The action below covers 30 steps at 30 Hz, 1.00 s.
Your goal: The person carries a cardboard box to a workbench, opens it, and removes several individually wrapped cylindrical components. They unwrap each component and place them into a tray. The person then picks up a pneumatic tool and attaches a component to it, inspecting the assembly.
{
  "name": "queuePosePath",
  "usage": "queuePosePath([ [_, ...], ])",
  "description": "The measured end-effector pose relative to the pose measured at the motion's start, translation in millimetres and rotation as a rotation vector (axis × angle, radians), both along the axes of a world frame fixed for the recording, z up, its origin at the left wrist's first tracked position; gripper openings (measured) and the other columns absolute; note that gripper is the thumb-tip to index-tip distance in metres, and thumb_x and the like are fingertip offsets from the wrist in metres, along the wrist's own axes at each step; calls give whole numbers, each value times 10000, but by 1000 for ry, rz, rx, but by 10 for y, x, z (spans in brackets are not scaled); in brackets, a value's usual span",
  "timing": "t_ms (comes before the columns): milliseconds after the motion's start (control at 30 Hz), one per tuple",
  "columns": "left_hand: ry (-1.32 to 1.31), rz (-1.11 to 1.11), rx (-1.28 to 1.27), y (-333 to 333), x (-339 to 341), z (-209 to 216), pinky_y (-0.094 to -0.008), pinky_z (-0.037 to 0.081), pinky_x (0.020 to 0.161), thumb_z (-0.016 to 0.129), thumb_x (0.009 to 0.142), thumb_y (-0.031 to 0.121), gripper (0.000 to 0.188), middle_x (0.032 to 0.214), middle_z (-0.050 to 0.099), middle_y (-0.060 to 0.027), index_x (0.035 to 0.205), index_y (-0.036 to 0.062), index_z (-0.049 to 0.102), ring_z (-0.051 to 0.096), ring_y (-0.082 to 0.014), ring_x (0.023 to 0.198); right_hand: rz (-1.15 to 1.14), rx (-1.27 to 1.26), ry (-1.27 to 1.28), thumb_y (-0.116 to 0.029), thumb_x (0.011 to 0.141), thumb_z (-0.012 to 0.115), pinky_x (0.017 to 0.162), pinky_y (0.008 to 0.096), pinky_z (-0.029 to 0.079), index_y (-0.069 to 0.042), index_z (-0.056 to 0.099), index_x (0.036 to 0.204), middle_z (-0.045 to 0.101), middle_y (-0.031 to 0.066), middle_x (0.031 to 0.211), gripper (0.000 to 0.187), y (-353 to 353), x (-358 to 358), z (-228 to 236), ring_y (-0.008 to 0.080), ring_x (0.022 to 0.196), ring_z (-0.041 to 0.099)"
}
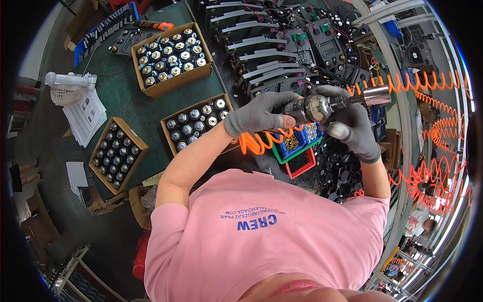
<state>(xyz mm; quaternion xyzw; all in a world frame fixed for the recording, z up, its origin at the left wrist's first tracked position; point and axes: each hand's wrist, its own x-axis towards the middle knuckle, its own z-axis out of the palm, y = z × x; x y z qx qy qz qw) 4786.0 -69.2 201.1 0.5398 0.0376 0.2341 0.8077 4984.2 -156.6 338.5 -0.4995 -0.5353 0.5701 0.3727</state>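
Note:
A dark, worn pneumatic driver (314,108) with a long silver socket (376,95) on its tip is held level in front of my chest. My left hand (264,115), in a grey glove with a bare thumb tip, wraps round the driver's rear body. My right hand (357,128), also gloved, curls about the front end behind the socket; part of its grip is hidden by the tool. An orange coiled air hose (254,143) hangs below my left hand. Beneath the driver sit blue bins (304,138) of small brass and silver fasteners.
Cardboard boxes (176,83) of black parts with silver hex tops stand on the green table (113,70). Grey metal brackets (261,40) and wired panels (322,48) crowd the far side. A red bin (302,163) holds dark screws. More orange hoses (427,80) hang at right.

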Motion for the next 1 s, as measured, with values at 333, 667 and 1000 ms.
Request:
queuePosePath([
  [333,-233,-226,-185,-24,61,129,-310,476,867,798,735,429,750,1095,618,-82,1264,-34,537,591,-156,943,-258,173,-443,-393,740,826,861,361,470,-17,563,1201,642,75,1035,651,-229,178,633,215,953,602],
  [667,-153,-201,-144,-1,10,156,-257,449,720,696,803,385,540,850,580,-25,1138,-23,582,550,-115,789,359,1262,-1964,-353,833,626,1121,523,267,-200,656,1121,658,-30,1048,327,-126,-561,910,151,1026,606],
  [1000,-168,-210,-206,-66,-137,97,-232,459,711,672,824,337,460,844,590,-25,1107,-17,595,540,-85,762,807,1145,-1825,-176,788,581,1026,423,347,-50,603,1159,575,25,838,392,123,-511,695,180,826,588],
])
